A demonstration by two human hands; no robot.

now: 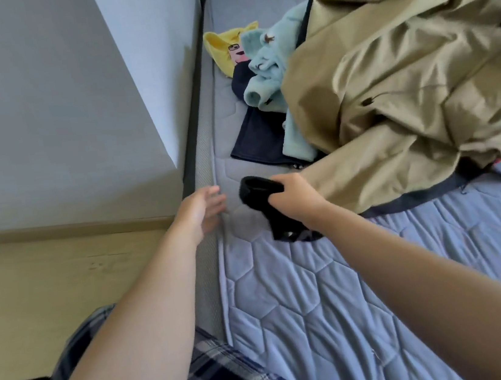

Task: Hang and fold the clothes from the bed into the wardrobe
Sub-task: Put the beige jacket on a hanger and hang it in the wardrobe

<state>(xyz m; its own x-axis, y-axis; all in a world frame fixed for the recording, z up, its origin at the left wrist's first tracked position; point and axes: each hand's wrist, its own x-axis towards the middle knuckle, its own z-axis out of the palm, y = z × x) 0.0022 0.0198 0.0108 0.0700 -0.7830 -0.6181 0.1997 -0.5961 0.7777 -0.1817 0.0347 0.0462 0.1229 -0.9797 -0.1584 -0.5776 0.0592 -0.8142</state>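
The person is standing or kneeling at the left edge of the bed (290, 312), and both bare arms are reaching forward over the quilted mattress. The right hand (294, 196) is curling round a small black garment (260, 198) and is lifting it a little above the mattress, near the left edge; its lower part is hanging down and seems to be touching the bed. The left hand (200, 209) is hovering just beside it with the fingers spread and relaxed, holding nothing.

I think the step is to take this black piece and fold it. To do it well, the left hand should be taking the free hanging end, so the cloth is opening flat between both hands before any fold.

Farther away, the big tan coat (403, 80) is lying in a heap toward the right side, very close to the right hand, so the pull should be going away from it. Beyond, a dark blue garment (258, 137), a light blue fleece (270, 59) and a yellow piece (221, 50) are waiting near the far left corner.
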